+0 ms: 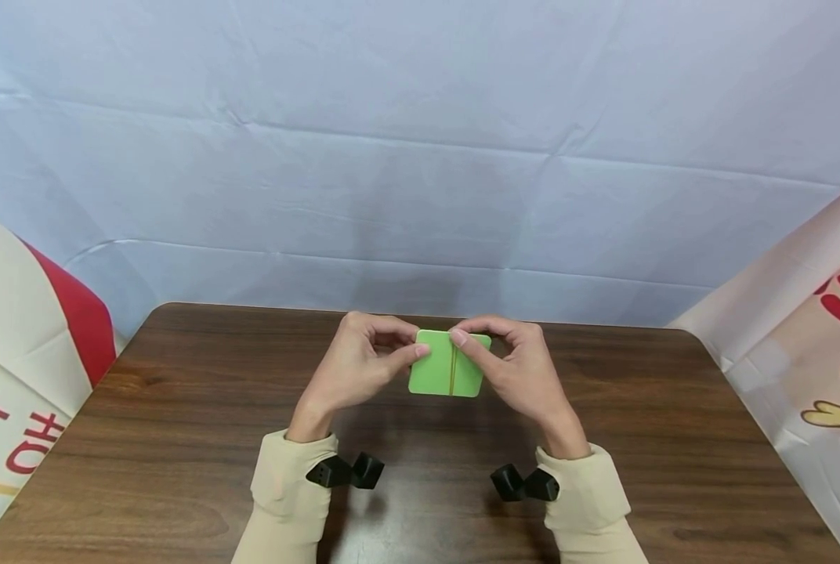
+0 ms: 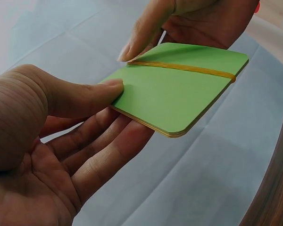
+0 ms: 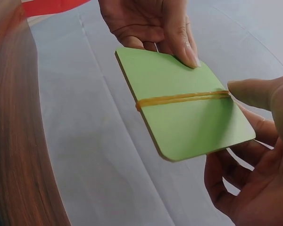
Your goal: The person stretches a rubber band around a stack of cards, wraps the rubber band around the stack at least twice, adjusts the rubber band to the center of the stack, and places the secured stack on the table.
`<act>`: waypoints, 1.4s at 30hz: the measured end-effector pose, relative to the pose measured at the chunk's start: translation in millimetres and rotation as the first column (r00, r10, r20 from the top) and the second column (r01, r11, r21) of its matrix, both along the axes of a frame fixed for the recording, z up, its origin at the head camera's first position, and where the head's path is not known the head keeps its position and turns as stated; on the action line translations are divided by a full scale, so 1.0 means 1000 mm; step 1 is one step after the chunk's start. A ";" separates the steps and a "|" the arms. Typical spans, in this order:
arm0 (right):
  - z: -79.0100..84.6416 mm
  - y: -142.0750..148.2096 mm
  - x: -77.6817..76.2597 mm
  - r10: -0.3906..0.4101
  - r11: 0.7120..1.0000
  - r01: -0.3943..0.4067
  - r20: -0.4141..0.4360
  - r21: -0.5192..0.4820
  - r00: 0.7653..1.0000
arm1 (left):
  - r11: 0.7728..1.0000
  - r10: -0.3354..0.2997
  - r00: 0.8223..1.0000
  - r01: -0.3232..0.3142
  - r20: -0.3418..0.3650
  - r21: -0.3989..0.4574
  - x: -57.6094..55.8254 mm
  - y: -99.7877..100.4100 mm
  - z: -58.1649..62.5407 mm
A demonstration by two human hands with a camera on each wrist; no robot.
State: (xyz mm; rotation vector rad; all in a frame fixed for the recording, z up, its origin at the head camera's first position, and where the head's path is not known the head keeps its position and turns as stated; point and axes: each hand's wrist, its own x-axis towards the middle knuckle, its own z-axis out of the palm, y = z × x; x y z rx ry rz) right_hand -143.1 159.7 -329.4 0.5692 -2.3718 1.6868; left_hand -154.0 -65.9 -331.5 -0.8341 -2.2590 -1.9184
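A thin stack of green square cards (image 1: 430, 377) with rounded corners is held up over the table, between both hands. Around its middle runs a doubled yellow-brown rubber band (image 3: 184, 98). My left hand (image 1: 355, 362) pinches the stack by its left side, thumb on the green face and fingers underneath. At the far edge, the thumb tip of my right hand (image 1: 522, 370) is right at the end of the band, while its other fingers lie behind the cards. The layered card edges (image 2: 177, 136) show in the left wrist view.
Below the hands is a dark brown wood-grain table (image 1: 180, 439) with rounded far corners. A pale blue-white cloth (image 1: 420, 196) hangs behind it. Printed banners flank the table, one on the left (image 1: 25, 337) and another on the right (image 1: 801, 376).
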 end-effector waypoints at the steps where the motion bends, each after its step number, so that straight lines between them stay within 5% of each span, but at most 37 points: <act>1: 0.000 0.001 0.000 0.001 1.000 -0.001 0.002 0.001 1.000 | 1.000 0.001 1.000 -0.001 -0.003 -0.002 0.000 0.000 0.000; 42: 0.000 -0.005 0.001 0.006 1.000 -0.006 0.003 -0.007 1.000 | 1.000 0.006 1.000 -0.007 -0.015 -0.025 0.001 -0.002 0.000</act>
